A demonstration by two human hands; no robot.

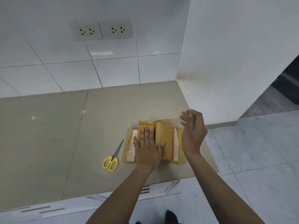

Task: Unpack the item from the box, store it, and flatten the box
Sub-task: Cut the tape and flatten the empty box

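Observation:
A brown cardboard box (164,139) lies flattened on the grey-green counter (80,135), near its right edge, with white label strips on both sides. My left hand (148,149) rests flat on the box's left flap, fingers spread, pressing it down. My right hand (193,131) is raised over the box's far right corner, fingers pinched on a strip of clear tape (168,115) that stretches from the box's far edge up to the fingers. No unpacked item is in view.
Yellow-handled scissors (113,157) lie just left of the box, blades pointing away. A white tiled wall with two double sockets (102,30) stands behind the counter. A white pillar (226,62) rises at the right, with the counter's edge and the floor below.

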